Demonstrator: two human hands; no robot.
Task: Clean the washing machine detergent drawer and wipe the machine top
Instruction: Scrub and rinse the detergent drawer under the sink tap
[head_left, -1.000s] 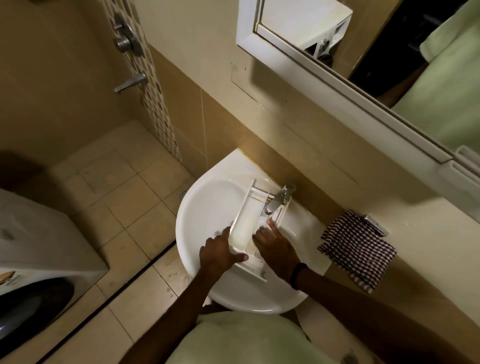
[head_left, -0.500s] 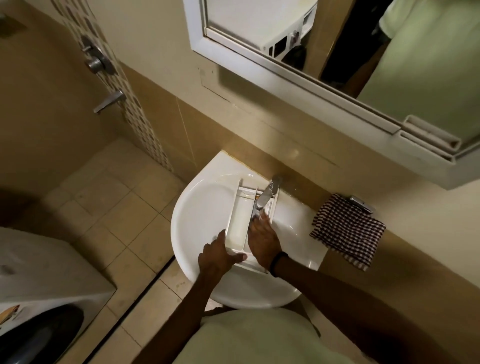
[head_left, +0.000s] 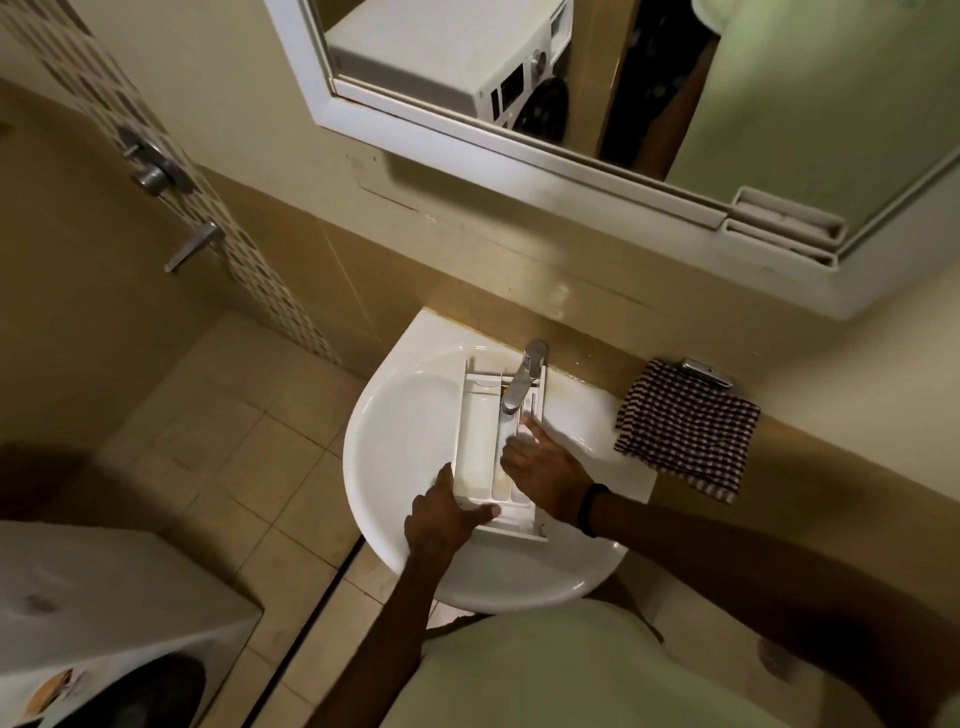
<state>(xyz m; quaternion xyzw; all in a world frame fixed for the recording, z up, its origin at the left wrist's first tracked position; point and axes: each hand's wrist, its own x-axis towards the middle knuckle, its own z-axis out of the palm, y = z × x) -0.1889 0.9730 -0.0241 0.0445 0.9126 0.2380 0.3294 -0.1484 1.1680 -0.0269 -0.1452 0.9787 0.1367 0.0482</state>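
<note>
The white detergent drawer (head_left: 475, 441) lies lengthwise in the white sink (head_left: 405, 431), its far end under the chrome tap (head_left: 522, 382). My left hand (head_left: 444, 514) grips the drawer's near left corner, thumb over the front edge. My right hand (head_left: 543, 467) rests inside the drawer's right compartments, fingers straight and pointing toward the tap. The white washing machine (head_left: 104, 608) stands at the lower left, its top bare and its dark door partly visible.
A checked cloth (head_left: 685, 428) hangs from a chrome holder on the wall right of the sink. A framed mirror (head_left: 519, 93) hangs above. Shower fittings (head_left: 156, 174) sit on the left wall. Tiled floor lies between sink and machine.
The camera tilted up and showed more mirror. My right hand slid slightly along the drawer's right side near the tap. My left hand kept its hold on the drawer's corner.
</note>
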